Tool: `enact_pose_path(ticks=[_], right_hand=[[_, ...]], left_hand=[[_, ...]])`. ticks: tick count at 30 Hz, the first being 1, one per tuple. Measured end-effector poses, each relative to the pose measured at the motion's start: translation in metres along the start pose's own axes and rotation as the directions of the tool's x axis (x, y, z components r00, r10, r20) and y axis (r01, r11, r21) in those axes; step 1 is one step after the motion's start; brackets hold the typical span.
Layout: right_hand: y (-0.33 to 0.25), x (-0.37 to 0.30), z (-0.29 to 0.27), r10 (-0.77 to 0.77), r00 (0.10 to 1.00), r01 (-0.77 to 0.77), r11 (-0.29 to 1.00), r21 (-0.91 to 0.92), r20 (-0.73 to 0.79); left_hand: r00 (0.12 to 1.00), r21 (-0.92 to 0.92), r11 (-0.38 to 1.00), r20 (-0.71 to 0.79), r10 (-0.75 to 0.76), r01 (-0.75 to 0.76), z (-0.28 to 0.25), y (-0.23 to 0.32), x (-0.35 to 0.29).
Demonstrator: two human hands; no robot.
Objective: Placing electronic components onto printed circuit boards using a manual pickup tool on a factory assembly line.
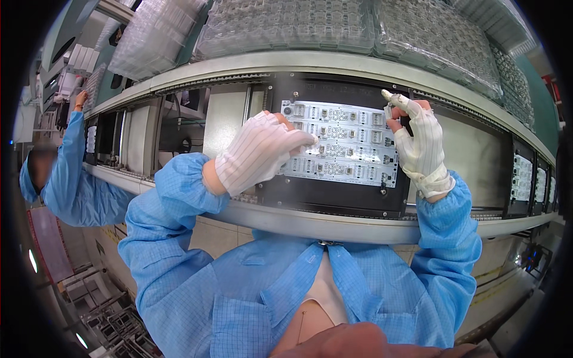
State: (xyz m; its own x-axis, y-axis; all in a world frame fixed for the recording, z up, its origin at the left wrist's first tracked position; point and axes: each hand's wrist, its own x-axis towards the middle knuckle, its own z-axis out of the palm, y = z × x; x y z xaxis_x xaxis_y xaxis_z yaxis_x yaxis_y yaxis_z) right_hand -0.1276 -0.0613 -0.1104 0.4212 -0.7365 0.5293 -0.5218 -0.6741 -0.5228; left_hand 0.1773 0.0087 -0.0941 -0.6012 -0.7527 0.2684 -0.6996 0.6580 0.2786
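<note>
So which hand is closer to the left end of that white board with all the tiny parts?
The left hand. Its gloved fingers already rest on the left half of the white circuit board, while the right hand is over at the board's right edge.

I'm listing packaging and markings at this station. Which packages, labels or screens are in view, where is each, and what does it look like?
Clear plastic blister trays: stacked on the shelf above the conveyor, ribbed, transparent, holding small parts.
Pale printed marking: top edge of the black carrier plate, one faint line.
White packs: far left, above a co-worker's hand, boxy.
No screens visible.
</note>
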Motion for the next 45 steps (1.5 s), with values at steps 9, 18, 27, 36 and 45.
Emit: enact_pose_path(ticks=[9,18,27,36,45], right_hand=[[-0.007,-0.002,0.000,-0.022,0.999,0.021,0.999,-0.026,-0.024],[-0.036,-0.039,-0.007,0.148,0.965,-0.143,0.989,-0.037,0.215],[-0.042,-0.037,-0.011,0.005,0.934,0.039,0.993,-0.115,0.357],[-0.051,-0.024,-0.018,0.127,0.924,-0.091,0.989,-0.117,0.360],[-0.045,-0.007,-0.020,0.148,0.828,-0.043,0.978,-0.203,0.541]], left_hand=[[0.988,0.293,0.944,0.064,0.137,-0.150,0.004,0.014,0.000],[0.982,-0.025,0.992,-0.143,0.121,-0.125,0.005,-0.005,-0.006],[0.940,-0.118,0.993,-0.342,-0.013,-0.029,0.017,-0.024,-0.012],[0.943,-0.162,0.986,-0.332,-0.015,-0.041,0.013,-0.027,-0.014],[0.952,-0.177,0.984,-0.302,-0.057,0.002,-0.002,-0.034,-0.011]])
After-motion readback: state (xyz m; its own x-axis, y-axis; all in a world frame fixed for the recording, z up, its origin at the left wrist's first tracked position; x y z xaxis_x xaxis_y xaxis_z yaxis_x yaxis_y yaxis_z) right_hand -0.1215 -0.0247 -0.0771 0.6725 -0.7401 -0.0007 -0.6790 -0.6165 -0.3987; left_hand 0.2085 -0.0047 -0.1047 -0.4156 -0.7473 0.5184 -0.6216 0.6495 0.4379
